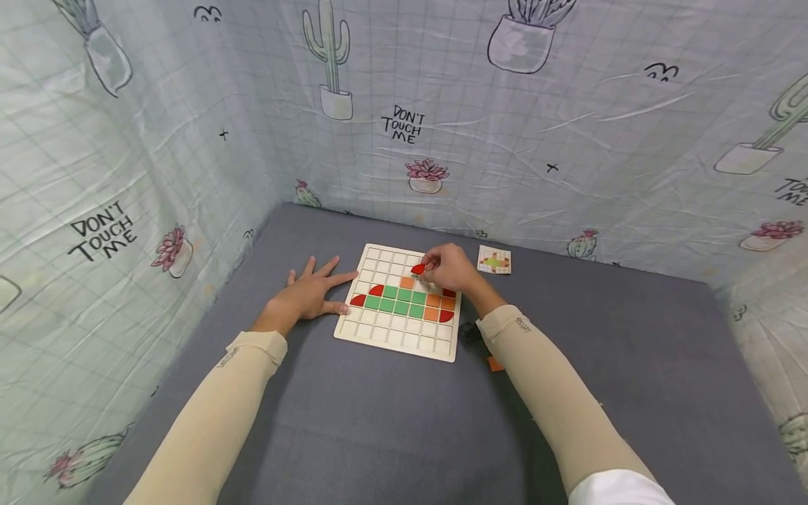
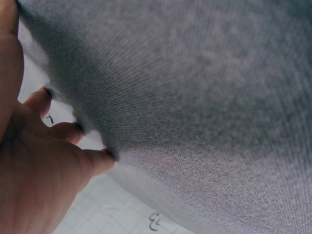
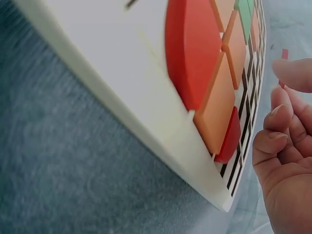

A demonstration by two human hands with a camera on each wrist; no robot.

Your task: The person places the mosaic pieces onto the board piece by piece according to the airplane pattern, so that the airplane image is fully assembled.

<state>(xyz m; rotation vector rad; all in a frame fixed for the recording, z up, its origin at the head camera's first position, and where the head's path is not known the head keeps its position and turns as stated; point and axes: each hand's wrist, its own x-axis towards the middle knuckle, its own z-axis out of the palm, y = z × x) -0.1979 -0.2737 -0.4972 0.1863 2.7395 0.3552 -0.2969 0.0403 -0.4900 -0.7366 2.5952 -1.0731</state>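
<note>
On the grey table lies a pale square grid board [image 1: 391,337] with green tiles [image 1: 402,307], orange tiles [image 1: 431,313] and red rounded tiles [image 1: 446,316] set in its middle rows. My right hand [image 1: 449,270] is above the board's upper right part and pinches a red rounded tile [image 1: 417,269] between thumb and finger. In the right wrist view the held tile [image 3: 284,53] shows edge-on. My left hand [image 1: 309,291] rests with spread fingers at the board's left edge. Its fingertips press on the grey cloth in the left wrist view.
A small pattern card [image 1: 494,260] lies behind the board to the right. A loose orange tile [image 1: 495,364] and a dark object [image 1: 469,331], too small to make out, are beside my right forearm. Printed fabric [image 1: 473,140] hangs behind the table and along its sides.
</note>
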